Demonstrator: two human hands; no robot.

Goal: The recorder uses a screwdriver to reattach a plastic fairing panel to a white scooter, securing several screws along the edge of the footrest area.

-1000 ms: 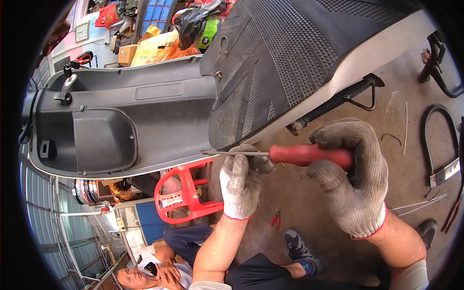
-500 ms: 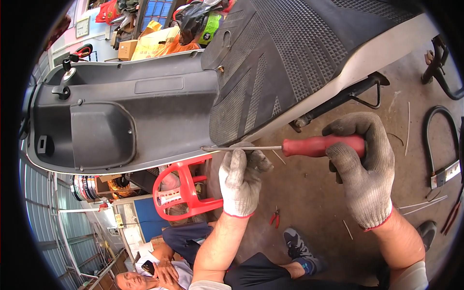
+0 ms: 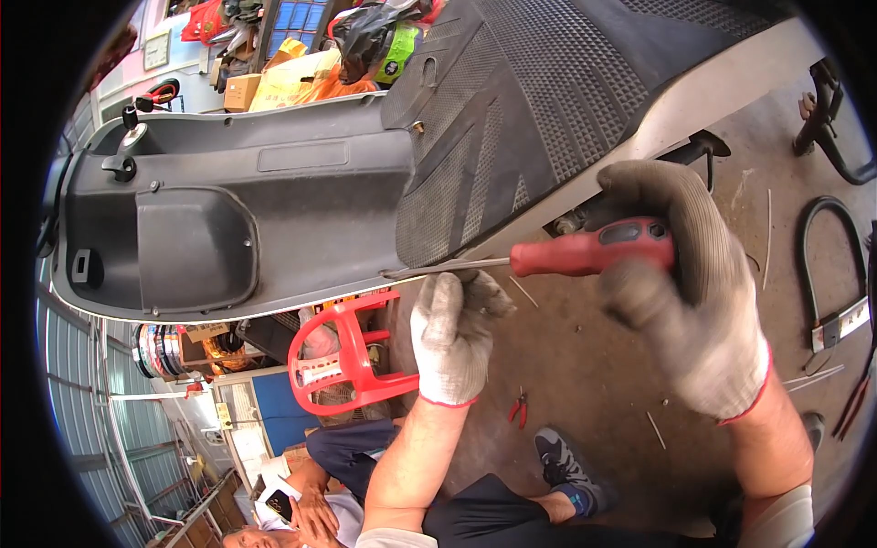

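A screwdriver [image 3: 594,253] with a red handle lies across the near edge of a scooter's black floor section. Its tip meets the seam where the dark plastic panel [image 3: 320,228] joins the ribbed foot mat [image 3: 539,110]. My right hand [image 3: 703,292], in a grey-white knitted glove, is curled round the handle, its thumb blurred by motion. My left hand [image 3: 452,329], gloved alike, has its fingers bent close together at the shaft, just below the panel edge. The fingertips seem to steady the shaft; their inner side is hidden.
A red plastic chair [image 3: 343,356] stands beneath the scooter's edge. Red-handled pliers [image 3: 519,409] lie on the floor by my shoe [image 3: 566,470]. A black U-shaped lock [image 3: 813,265] rests at right. A seated person [image 3: 315,507] holds a phone at lower left.
The screwdriver's handle has swung up slightly and turned, now showing a dark inset. My right hand has shifted its grip, the thumb moving. My left hand is nearly still.
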